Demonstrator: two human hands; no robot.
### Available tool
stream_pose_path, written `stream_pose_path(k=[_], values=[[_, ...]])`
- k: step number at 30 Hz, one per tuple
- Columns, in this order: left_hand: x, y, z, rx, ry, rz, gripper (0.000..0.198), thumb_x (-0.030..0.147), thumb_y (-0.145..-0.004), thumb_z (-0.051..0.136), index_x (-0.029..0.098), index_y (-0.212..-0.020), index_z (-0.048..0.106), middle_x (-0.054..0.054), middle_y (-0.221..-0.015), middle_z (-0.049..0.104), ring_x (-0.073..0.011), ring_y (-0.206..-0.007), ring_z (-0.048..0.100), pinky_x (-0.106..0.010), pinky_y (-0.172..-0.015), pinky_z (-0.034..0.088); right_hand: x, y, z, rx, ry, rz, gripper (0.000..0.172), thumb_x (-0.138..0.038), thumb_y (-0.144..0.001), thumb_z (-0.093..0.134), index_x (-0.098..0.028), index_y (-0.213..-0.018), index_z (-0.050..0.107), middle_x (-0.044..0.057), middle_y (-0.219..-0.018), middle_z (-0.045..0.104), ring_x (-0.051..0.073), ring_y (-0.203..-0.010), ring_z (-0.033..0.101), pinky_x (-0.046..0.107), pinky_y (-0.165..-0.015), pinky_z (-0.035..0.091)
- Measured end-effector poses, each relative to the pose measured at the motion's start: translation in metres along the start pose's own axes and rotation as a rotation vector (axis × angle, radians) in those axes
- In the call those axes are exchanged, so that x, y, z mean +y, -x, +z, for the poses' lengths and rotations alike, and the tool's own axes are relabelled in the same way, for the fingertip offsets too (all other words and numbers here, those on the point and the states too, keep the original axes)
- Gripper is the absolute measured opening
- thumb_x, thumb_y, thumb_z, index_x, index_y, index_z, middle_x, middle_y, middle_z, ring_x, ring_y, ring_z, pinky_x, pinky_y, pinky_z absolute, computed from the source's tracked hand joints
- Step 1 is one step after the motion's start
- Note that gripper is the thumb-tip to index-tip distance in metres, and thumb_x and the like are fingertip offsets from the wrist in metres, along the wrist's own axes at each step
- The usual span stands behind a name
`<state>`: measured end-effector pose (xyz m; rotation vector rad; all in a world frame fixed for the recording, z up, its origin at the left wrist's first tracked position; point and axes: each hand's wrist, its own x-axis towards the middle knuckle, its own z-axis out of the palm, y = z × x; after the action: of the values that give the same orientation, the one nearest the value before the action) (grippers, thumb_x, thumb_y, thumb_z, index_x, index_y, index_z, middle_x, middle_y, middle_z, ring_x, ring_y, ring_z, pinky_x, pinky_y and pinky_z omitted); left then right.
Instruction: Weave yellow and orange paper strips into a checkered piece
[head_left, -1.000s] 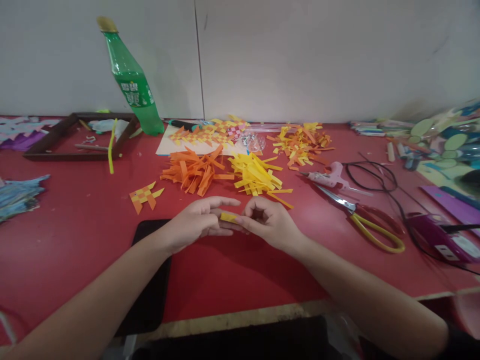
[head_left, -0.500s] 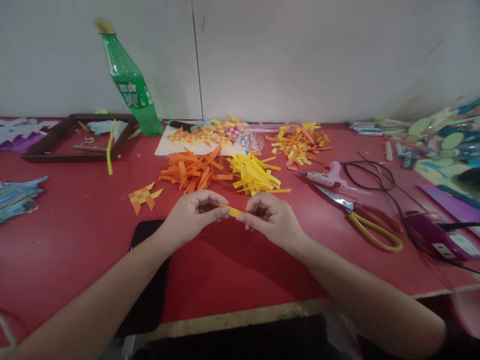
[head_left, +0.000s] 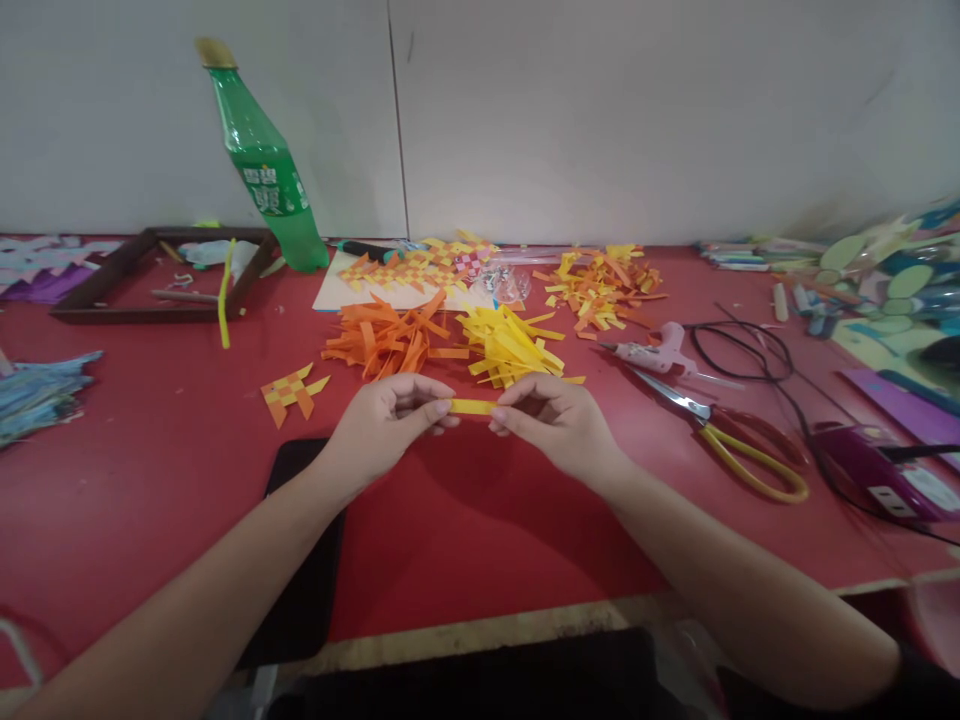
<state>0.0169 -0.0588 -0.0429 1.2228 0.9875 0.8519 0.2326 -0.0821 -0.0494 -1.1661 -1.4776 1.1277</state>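
Observation:
My left hand (head_left: 382, 425) and my right hand (head_left: 555, 425) pinch the two ends of one yellow paper strip (head_left: 472, 407), held level just above the red table (head_left: 480, 530). Both hands have their fingers curled shut on it. Just beyond them lie a pile of orange strips (head_left: 382, 343) and a pile of yellow strips (head_left: 508, 345). A small woven orange-and-yellow piece (head_left: 291, 390) lies to the left of my left hand.
A green bottle (head_left: 264, 165) leans at the wall beside a dark wooden frame (head_left: 112, 285). Woven sheets (head_left: 409, 270) and mixed scraps (head_left: 600, 280) lie further back. A pink glue gun (head_left: 652, 352), yellow-handled scissors (head_left: 735, 450) and black cables (head_left: 757, 355) are to the right. A black tablet (head_left: 300, 590) lies under my left forearm.
Both hands have moved up and away from me a little, and the yellow strip between them has been drawn out longer and level.

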Motion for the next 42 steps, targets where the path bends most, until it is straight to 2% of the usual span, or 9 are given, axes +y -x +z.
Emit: stream_pose_path(k=[6,12,18,23,31,36,42], values=[[-0.0003,0.0000,-0.0011,0.019,-0.037,0.038,0.029,0.037,-0.076,0.076,0.016,-0.093,0.065,-0.004,-0.085,0.073,-0.0173,-0.078,0.073,-0.029,-0.077,0.059,0.0031,-0.0019,-0.0002,-0.017,-0.090,0.057,0.030,-0.038,-0.072,0.079,-0.018,-0.077,0.059,0.000,-0.064,0.067,0.013,-0.058,0.067,0.026,-0.059,0.059],[-0.0010,0.0010,-0.0007,0.036,-0.049,0.036,0.030,0.035,-0.077,0.075,0.016,-0.099,0.066,-0.004,-0.085,0.073,-0.0161,-0.078,0.073,-0.027,-0.077,0.057,0.0042,-0.0029,0.0000,-0.017,-0.172,0.068,0.027,-0.034,-0.073,0.079,-0.018,-0.082,0.059,-0.001,-0.066,0.068,0.012,-0.059,0.069,0.026,-0.061,0.060],[0.0026,0.0019,-0.0009,0.061,-0.063,0.031,0.031,0.038,-0.075,0.076,0.016,-0.095,0.068,-0.004,-0.085,0.074,-0.0165,-0.077,0.072,-0.026,-0.073,0.058,0.0027,-0.0020,-0.0020,-0.046,-0.178,0.093,0.027,-0.034,-0.073,0.079,-0.017,-0.082,0.061,0.000,-0.067,0.070,0.013,-0.060,0.069,0.028,-0.063,0.060],[0.0008,0.0019,-0.0022,0.082,-0.073,0.018,0.031,0.041,-0.074,0.076,0.016,-0.092,0.069,-0.005,-0.084,0.074,-0.0176,-0.078,0.072,-0.027,-0.072,0.058,0.0028,-0.0030,-0.0032,-0.019,-0.175,0.119,0.027,-0.033,-0.070,0.081,-0.017,-0.081,0.062,0.001,-0.067,0.071,0.014,-0.062,0.070,0.028,-0.063,0.061],[-0.0021,0.0003,-0.0035,0.094,-0.043,0.040,0.028,0.036,-0.075,0.077,0.016,-0.093,0.069,-0.004,-0.083,0.074,-0.0154,-0.076,0.072,-0.025,-0.074,0.059,0.0010,-0.0038,-0.0025,-0.021,-0.219,0.165,0.025,-0.033,-0.072,0.079,-0.017,-0.084,0.064,0.002,-0.072,0.073,0.015,-0.070,0.074,0.027,-0.068,0.062],[-0.0007,-0.0002,-0.0043,0.081,-0.057,0.037,0.031,0.032,-0.075,0.077,0.016,-0.099,0.069,-0.005,-0.089,0.074,-0.0163,-0.081,0.072,-0.028,-0.080,0.058,0.0034,-0.0042,-0.0028,-0.018,-0.231,0.165,0.025,-0.033,-0.073,0.079,-0.017,-0.085,0.064,0.001,-0.072,0.072,0.016,-0.072,0.074,0.028,-0.071,0.062],[-0.0002,0.0000,-0.0044,0.116,-0.124,0.047,0.038,0.030,-0.070,0.081,0.016,-0.104,0.070,-0.006,-0.099,0.074,-0.0184,-0.094,0.070,-0.030,-0.088,0.056,0.0052,-0.0040,-0.0026,-0.003,-0.234,0.142,0.026,-0.033,-0.072,0.080,-0.016,-0.084,0.064,0.000,-0.072,0.071,0.016,-0.071,0.074,0.027,-0.069,0.062]])
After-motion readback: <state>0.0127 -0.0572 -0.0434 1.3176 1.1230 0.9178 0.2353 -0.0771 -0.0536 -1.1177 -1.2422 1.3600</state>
